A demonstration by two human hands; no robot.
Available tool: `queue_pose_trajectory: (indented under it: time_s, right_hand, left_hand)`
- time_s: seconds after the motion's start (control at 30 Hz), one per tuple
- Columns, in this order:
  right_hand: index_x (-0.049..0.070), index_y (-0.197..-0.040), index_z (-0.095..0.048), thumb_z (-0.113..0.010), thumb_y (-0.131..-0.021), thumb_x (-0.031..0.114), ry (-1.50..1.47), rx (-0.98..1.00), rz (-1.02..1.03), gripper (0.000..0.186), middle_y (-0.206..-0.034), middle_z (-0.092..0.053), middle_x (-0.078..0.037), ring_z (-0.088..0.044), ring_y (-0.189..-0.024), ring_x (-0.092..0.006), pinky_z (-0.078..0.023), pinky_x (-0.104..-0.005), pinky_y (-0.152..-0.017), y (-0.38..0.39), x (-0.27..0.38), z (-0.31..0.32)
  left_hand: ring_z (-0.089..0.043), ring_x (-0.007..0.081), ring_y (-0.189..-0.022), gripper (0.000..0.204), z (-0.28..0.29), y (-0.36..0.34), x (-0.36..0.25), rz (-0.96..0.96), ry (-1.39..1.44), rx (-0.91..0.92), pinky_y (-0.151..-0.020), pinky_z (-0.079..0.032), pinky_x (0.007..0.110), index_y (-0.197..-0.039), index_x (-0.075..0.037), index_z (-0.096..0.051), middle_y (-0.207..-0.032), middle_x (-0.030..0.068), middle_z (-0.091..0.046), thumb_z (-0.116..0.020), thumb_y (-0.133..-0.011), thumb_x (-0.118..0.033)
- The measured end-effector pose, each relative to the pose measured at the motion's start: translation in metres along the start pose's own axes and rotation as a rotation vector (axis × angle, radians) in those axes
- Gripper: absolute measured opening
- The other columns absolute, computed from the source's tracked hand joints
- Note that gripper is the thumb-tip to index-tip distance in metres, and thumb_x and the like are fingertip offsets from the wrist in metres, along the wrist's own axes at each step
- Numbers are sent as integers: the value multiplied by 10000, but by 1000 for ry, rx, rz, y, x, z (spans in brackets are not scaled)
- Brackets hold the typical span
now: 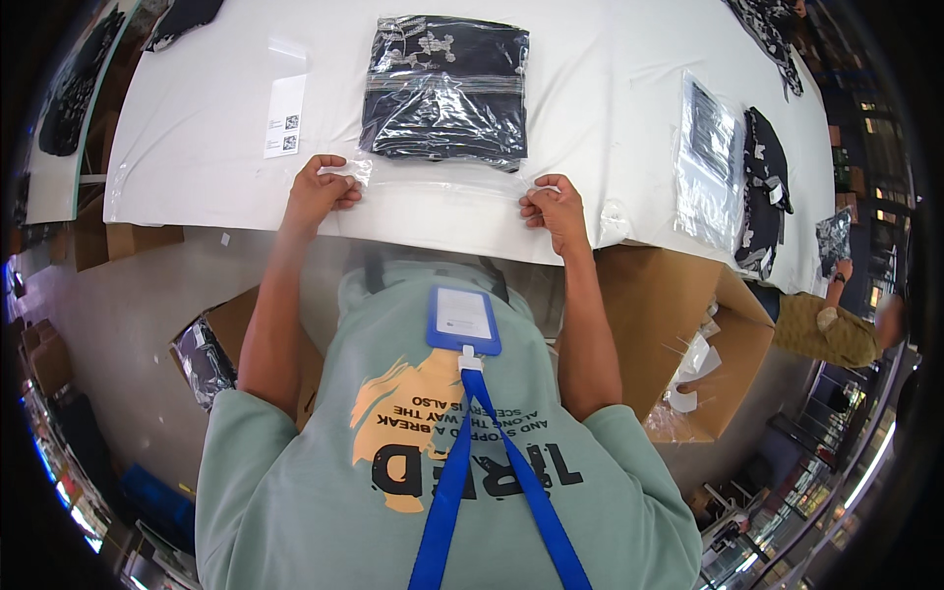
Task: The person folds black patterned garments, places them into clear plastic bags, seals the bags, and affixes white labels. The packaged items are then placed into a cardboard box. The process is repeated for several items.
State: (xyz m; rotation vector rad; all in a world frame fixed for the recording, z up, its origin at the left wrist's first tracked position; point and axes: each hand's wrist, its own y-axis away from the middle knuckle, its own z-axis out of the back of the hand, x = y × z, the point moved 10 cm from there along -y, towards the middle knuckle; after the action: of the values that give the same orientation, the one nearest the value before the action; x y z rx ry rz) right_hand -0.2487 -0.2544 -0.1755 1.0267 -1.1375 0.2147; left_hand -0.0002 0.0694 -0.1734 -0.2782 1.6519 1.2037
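A folded dark patterned garment (444,88) lies inside a clear plastic bag (442,182) on the white table (197,138). My left hand (320,189) pinches the bag's open flap at its near left corner. My right hand (556,209) pinches the flap at the near right corner. Both hands sit at the table's front edge, with the flap stretched between them.
A white label sheet (285,116) lies left of the bag. Bagged and loose dark garments (733,172) lie at the right end of the table. Open cardboard boxes (688,334) stand below the table on both sides. Another person (831,324) is at the far right.
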Motion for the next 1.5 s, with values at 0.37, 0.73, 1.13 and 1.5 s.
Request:
queue_pose_trajectory:
  time_s: [0.37,0.73,1.13,1.5]
  right_hand:
    - [0,-959,-659,-690,-944,204,11,-24,-182,206,-852,-697,-101,-698,-671,-182,-577,-291,-551,-11,-9,-2]
    - [11,-953,-654,-683,-950,114,-81,-7,-3,107,-853,-690,-95,-678,-723,-169,-589,-291,-649,-4,8,2]
    - [-67,-1133,-669,-638,-921,-31,-526,222,150,217,-946,-707,-126,-680,-865,-194,-576,-326,-827,-1,28,-5]
    - [6,-1019,-703,-681,-918,11,-478,135,289,103,-1022,-696,-95,-629,-966,-164,-534,-324,-829,-9,28,4]
  left_hand:
    - [-703,144,-805,343,-3,0,-3,41,-49,13,-710,-574,258,-1251,6,-572,-929,99,-718,-654,-936,-102]
    - [-698,141,-756,178,-1,-1,-1,102,32,-46,-673,-566,257,-1051,-49,-624,-897,79,-722,-665,-969,-201]
    - [-717,195,-899,200,0,3,-24,-22,330,148,-822,-599,309,-1153,15,-635,-1002,119,-719,-585,-962,-13]
    - [-688,166,-940,193,2,-6,-18,-200,240,100,-797,-564,281,-1075,31,-682,-1126,143,-700,-617,-895,51]
